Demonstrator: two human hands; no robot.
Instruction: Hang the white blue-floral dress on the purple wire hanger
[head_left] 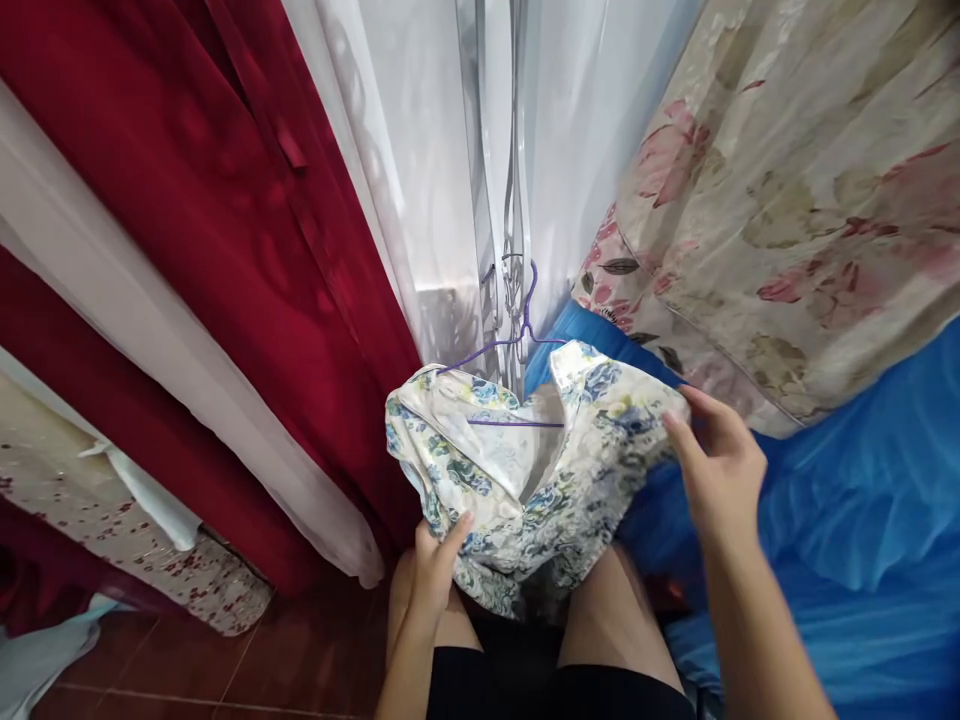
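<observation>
A floral garment (600, 440), white with blue and green-yellow print, is at the lower centre of the frame. Its visible long axis runs nearly level, from the left shoulder side to the right one. The neck opening faces the top of the frame, and its V points down toward the bottom edge.

The left hand (436, 562) is almost closed, at the lower left of the garment; the thumb lies over the cloth and the other fingers are bent behind it. The right hand (724, 455) pinches the outer right edge between thumb and fingers.

Inside the garment sits a purple hanger (526, 320); its straight bar is seen within the neck opening, and its hook rises toward the top, near white straps (489, 180). I cannot tell if the hook touches something.

Red cloth (300, 250) fills the upper left, a flowered cloth (795, 230) the upper right, and blue cloth (862, 520) the lower right. Tiled floor (300, 655) shows at lower left.
</observation>
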